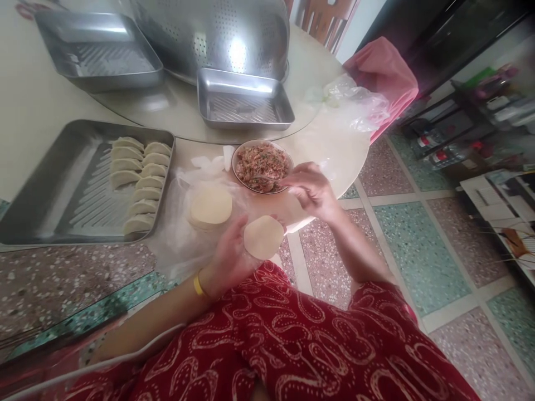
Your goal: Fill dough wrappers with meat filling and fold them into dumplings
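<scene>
A round dumpling wrapper (263,238) lies across the fingers of my left hand (229,257), with the thumb at its left edge. My right hand (311,189) is closed in a pinch on a spoon (267,182), whose bowl is sunk in the minced meat filling (263,159). The filling heaps up in a round bowl (234,174) near the table's edge. Left of my left hand, a stack of wrappers (211,205) rests on a clear plastic bag (167,236). Folded dumplings (146,182) stand in two rows at the right side of a large metal tray (86,184).
Two more metal trays, a smaller one (246,111) and a larger one (100,53), stand farther back. Behind them leans a big perforated metal colander (217,33). Crumpled plastic (355,103) and a pink bag or cloth (387,78) are at the table's right edge.
</scene>
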Tool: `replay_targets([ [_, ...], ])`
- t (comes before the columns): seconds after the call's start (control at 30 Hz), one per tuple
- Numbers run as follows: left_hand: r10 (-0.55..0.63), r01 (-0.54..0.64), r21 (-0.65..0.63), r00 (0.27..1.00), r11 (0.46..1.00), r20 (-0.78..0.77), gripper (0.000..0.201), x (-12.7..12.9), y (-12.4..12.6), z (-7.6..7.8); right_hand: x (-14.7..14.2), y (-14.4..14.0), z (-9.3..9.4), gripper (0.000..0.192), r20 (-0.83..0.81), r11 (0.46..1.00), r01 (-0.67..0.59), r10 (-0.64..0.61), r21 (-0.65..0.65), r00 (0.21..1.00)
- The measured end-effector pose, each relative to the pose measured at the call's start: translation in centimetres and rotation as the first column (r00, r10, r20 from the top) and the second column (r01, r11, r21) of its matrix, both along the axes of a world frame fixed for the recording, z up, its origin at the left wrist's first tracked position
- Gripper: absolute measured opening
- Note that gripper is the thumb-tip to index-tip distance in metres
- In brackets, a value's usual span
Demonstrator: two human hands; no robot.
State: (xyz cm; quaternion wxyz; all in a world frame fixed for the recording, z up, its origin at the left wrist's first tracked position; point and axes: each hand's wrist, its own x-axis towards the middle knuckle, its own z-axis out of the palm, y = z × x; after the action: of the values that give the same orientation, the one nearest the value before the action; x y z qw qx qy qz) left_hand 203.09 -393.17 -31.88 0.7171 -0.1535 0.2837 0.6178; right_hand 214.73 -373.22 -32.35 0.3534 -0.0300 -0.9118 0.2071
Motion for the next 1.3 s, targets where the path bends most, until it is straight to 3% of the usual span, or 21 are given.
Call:
replay_targets([
  [0.1, 0.0, 0.0, -0.002, 1.0, 1.0, -0.012, 0.058, 0.0, 0.0, 0.1, 0.3, 0.6, -0.3, 0.016, 0.092, 0.99, -0.127, 0.121, 0.054, 0.988],
  [0.2, 0.024, -0.025, -0.019, 0.999, 1.0, -0.036, 0.059, -0.1, -0.1, 0.1, 1.4, 1.2, 0.5, 0.016, 0.148, 0.989, -0.123, 0.11, 0.082, 0.983],
  [0.3, 0.021, -0.021, -0.024, 0.999, 0.999, -0.024, 0.059, -0.2, -0.1, 0.1, 2.5, 1.1, 1.6, 0.013, 0.06, 0.998, -0.019, 0.016, 0.062, 0.998],
  [0.4, 0.004, -0.004, -0.015, 1.0, 1.0, -0.003, 0.058, -0.1, 0.1, 0.1, 2.7, 0.3, 1.5, 0.012, -0.032, 0.987, 0.136, -0.134, 0.089, 0.99],
  [0.57, 0.003, -0.003, 0.003, 1.0, 1.0, 0.01, 0.058, 0.1, 0.2, -0.1, 1.0, -1.1, 0.2, 0.019, 0.035, 0.938, 0.306, -0.315, 0.162, 0.948],
  [0.77, 0.008, -0.008, 0.04, 1.0, 0.999, 0.015, 0.056, -0.1, -0.3, -0.3, -1.4, -2.6, 0.5, 0.024, 0.049, 0.901, 0.431, -0.434, 0.049, 0.9],
  [1.03, 0.024, -0.025, 0.04, 0.999, 0.999, 0.023, 0.052, -0.5, -0.5, -0.3, -2.7, -3.2, -0.8, 0.019, -0.017, 0.958, 0.281, -0.28, 0.058, 0.96],
  [1.3, 0.019, -0.02, 0.021, 1.0, 1.0, 0.013, 0.055, -0.5, -0.4, -0.4, -0.1, -2.6, 0.4, 0.019, -0.006, 0.953, 0.303, -0.303, 0.002, 0.953],
])
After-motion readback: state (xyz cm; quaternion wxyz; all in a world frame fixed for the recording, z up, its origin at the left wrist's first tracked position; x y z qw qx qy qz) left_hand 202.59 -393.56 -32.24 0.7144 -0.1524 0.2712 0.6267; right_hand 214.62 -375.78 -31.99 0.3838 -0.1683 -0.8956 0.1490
